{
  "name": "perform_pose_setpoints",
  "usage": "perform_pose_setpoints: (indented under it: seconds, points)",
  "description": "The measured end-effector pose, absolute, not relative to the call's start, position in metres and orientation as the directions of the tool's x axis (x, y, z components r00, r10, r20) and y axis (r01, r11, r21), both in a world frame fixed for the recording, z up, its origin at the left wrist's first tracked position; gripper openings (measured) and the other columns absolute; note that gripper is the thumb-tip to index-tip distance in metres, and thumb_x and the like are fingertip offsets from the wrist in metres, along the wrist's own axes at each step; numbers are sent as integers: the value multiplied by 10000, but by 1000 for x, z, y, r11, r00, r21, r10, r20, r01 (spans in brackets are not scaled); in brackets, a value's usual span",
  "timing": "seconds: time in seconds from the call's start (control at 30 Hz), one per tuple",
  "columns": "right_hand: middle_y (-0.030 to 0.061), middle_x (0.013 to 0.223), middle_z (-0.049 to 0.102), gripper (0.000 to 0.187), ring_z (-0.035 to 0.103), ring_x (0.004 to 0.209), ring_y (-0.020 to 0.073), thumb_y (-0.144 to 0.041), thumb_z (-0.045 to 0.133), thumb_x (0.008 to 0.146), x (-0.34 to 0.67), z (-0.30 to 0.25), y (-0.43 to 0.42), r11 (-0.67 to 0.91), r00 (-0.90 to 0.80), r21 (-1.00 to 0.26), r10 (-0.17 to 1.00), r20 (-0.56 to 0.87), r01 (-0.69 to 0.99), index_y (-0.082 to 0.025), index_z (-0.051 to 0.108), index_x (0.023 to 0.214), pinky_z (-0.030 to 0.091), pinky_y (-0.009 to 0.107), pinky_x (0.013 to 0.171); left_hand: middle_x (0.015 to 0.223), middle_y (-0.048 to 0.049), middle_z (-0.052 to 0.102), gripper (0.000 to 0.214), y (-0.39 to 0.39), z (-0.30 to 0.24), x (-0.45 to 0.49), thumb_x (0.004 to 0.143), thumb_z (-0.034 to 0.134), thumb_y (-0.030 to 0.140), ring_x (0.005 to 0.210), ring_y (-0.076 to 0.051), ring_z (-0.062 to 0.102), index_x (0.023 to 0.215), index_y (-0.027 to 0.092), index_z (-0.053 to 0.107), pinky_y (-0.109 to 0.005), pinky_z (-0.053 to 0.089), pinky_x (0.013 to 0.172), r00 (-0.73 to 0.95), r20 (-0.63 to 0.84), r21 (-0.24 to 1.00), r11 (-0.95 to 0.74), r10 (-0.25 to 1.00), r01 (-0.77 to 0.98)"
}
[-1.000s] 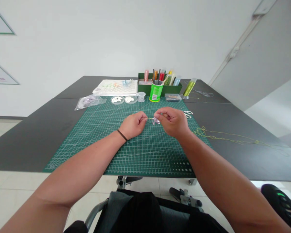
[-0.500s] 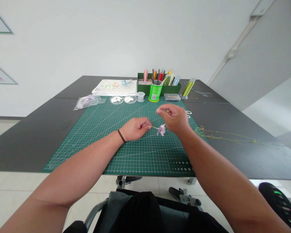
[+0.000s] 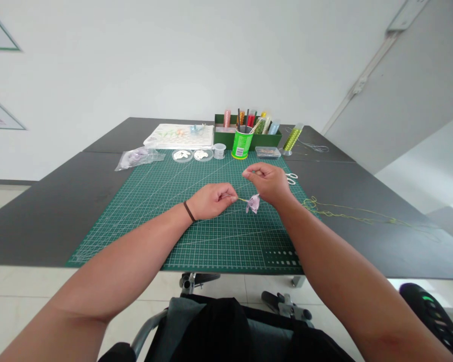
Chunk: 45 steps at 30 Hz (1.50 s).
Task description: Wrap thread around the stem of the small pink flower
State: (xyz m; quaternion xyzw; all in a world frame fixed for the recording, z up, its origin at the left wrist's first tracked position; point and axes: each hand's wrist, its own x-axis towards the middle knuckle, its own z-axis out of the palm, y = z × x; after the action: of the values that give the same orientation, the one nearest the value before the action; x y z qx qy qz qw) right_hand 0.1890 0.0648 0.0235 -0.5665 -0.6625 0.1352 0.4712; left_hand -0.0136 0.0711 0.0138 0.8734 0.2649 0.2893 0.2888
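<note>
My left hand (image 3: 213,201) is closed on the thin yellow-green stem of a pale purple artificial flower (image 3: 253,203). The bloom points right, held just above the green cutting mat (image 3: 219,241). Up and to the right of the bloom is my right hand (image 3: 270,183), its fingers pinched together. Whatever lies between those fingertips is too small to make out. White-handled scissors (image 3: 291,178) lie just beyond my right wrist, partly hidden by that hand.
A green can of tools (image 3: 242,143) stands before a dark green box (image 3: 218,138) of tubes. Left of it are a lidded cup (image 3: 219,150), dishes of white pieces (image 3: 182,155) and a plastic bag (image 3: 138,158). Yellow-green thread (image 3: 347,216) trails across the right side.
The flower and my left hand have shifted very slightly right. More of the scissors shows beside my right hand, which stays pinched in nearly the same place.
</note>
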Motion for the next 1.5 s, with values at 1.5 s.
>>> perform_pose_setpoints:
  seconds: [1.5]
  points:
    - [-29, 604, 626, 205, 487, 541, 87, -330, 582, 851, 161, 21, 38, 572, -349, -526, 813, 466, 629, -215, 728, 763, 336, 222, 558, 702, 16, 567, 125, 84, 8, -13, 942, 450, 302, 614, -122, 509, 900, 194, 497, -273, 427, 632, 180, 623, 631, -626, 761, 459]
